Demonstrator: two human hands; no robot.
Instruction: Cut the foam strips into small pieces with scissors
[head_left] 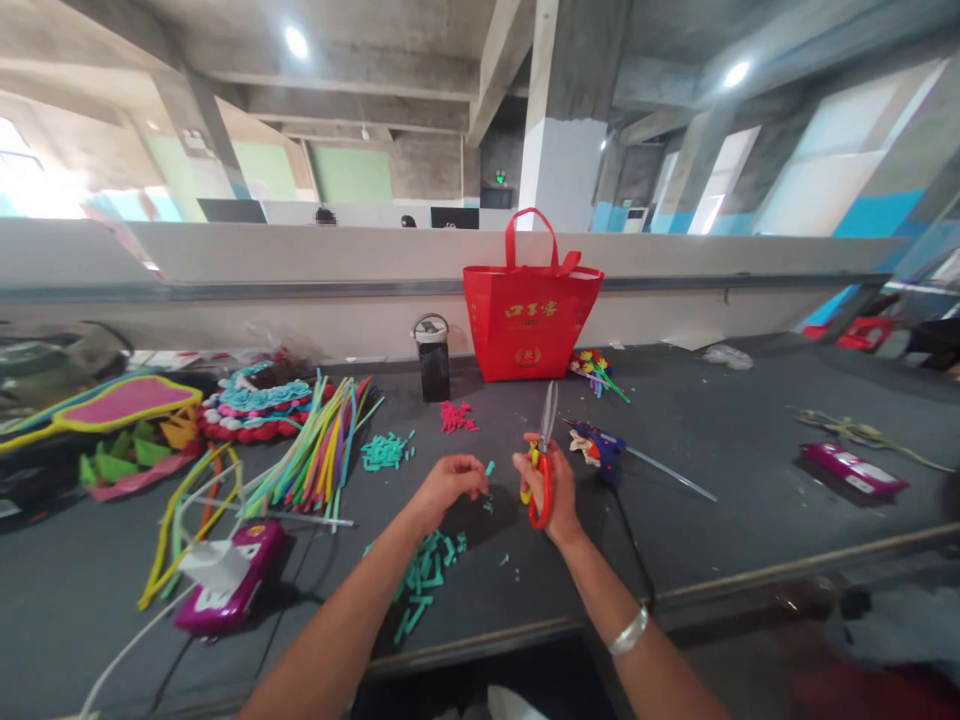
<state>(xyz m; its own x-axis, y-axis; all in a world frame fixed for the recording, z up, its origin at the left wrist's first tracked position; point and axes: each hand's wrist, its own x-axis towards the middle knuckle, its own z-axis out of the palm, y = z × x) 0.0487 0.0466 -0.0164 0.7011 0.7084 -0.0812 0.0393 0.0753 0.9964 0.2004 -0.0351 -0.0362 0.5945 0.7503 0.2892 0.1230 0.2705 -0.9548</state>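
My right hand (556, 492) is wrapped round a pair of scissors (545, 480) with red and yellow handles, blades pointing up and away from me. To its left, my left hand (454, 485) has its fingers pinched together. A small teal piece (490, 468) shows at those fingertips. Under and beside my left forearm lies a pile of cut teal strips (426, 575). Farther off sit a heap of shorter teal bits (385, 451) and a small heap of red bits (456, 416). A few tiny scraps lie on the table between my hands.
Fuzzy coloured stems (322, 450) lie bundled on the left, near a purple power box (236, 580) with a white plug. A black bottle (433, 370) and a red bag (529, 320) stand at the back. On the right are a glue gun (600, 448) and another purple box (853, 470).
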